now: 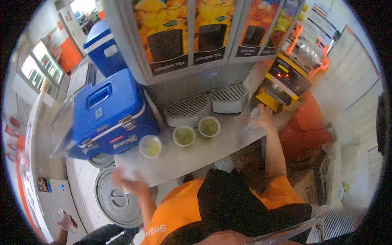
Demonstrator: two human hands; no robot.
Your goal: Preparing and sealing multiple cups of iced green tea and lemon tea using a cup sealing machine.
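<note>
My right hand (265, 118) grips a clear plastic cup (254, 118) at the counter's right side, just in front of a yellow and black cup-sealing machine (283, 82). Motion blurs my left hand (131, 183) by the front left corner of the white counter (171, 167); whether it holds anything is unclear. Two cups with green contents, one on the left (184, 136) and one on the right (209, 126), stand before the dispenser's drip trays. Nearer the cooler box is a third cup (150, 147) with pale yellow-green pieces inside.
A blue cooler box (107, 113) occupies the counter's left end, beside a drinks dispenser (190, 70) with grey drip trays (188, 110). Below stands a round lidded grey bin (118, 196). Another person's hand (72, 222) holds a clear cup (62, 218) at lower left.
</note>
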